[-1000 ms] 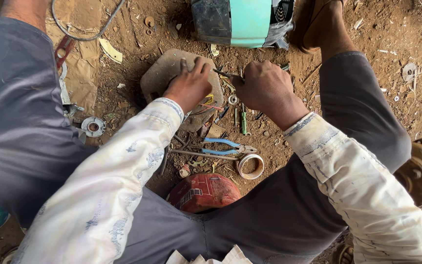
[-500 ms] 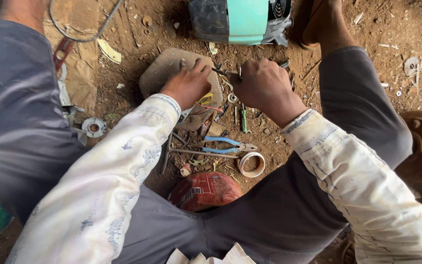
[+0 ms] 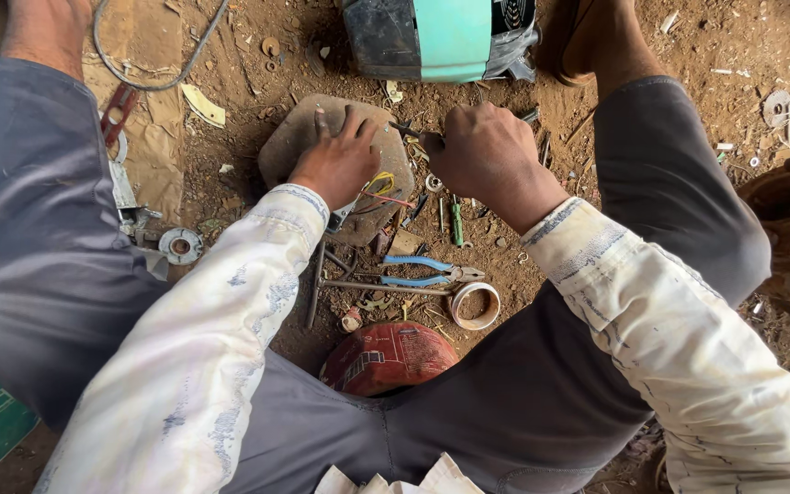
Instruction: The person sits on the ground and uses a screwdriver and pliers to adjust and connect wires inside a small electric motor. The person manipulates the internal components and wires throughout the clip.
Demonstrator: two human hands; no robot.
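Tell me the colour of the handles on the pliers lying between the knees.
Blue handles on the pliers, seen clearly in the head view.

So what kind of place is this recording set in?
Probably an informal ground-level repair spot: the person sits on bare dirt strewn with scrap. Blue-handled pliers and a tape roll lie between the legs, and a teal-and-black motor housing sits just beyond the hands.

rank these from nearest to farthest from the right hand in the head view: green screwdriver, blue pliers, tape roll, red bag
1. green screwdriver, on the dirt just below the right hand
2. blue pliers, lower, between the knees
3. tape roll, just past the pliers' tip, toward the person
4. red bag, nearest the person's lap
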